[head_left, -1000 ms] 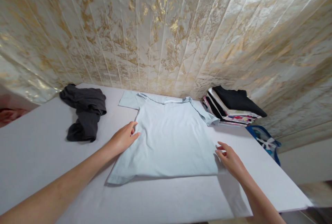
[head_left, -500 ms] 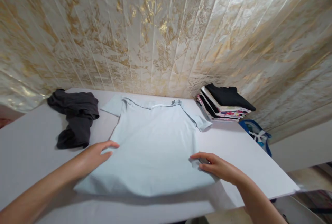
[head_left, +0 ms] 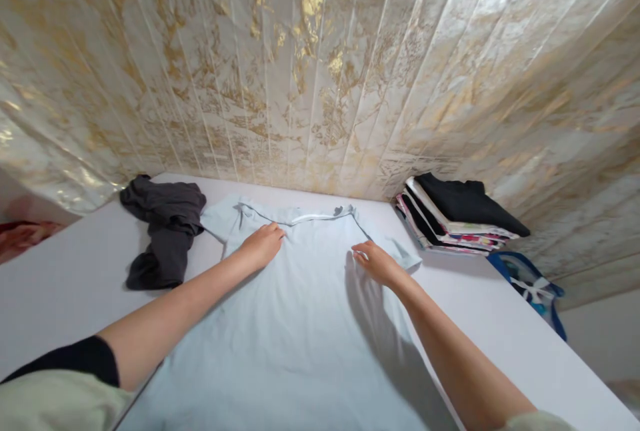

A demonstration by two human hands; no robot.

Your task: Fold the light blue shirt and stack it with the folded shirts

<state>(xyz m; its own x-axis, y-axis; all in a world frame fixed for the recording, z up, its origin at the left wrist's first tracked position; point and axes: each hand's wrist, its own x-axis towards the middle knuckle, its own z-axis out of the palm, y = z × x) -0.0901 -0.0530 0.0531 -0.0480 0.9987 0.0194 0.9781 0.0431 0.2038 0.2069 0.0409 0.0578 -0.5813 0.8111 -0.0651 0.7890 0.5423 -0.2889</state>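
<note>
A pale blue T-shirt (head_left: pixel 305 324) lies spread on the white table, with its neckline at the far side and its short sleeves out to both sides. My left hand (head_left: pixel 263 246) rests on the shirt just below the left part of the neckline, fingers bent down against the cloth. Over the upper right of the shirt is my right hand (head_left: pixel 376 262), its fingers loosely bent and slightly apart, casting a shadow on the fabric. No cloth shows gripped in either hand. The shirt's near hem is out of view.
A crumpled dark grey garment (head_left: pixel 167 224) lies on the left of the white table (head_left: pixel 65 298). At the back right stands a stack of folded clothes (head_left: pixel 457 214), black on top. Beside it is a blue-edged clear bag (head_left: pixel 530 288). A gold-patterned curtain (head_left: pixel 300 84) hangs behind.
Both hands have moved forward from the shirt's lower sides to near its neckline. The shirt's lower part, raised before, now lies nearer me and runs out of view.
</note>
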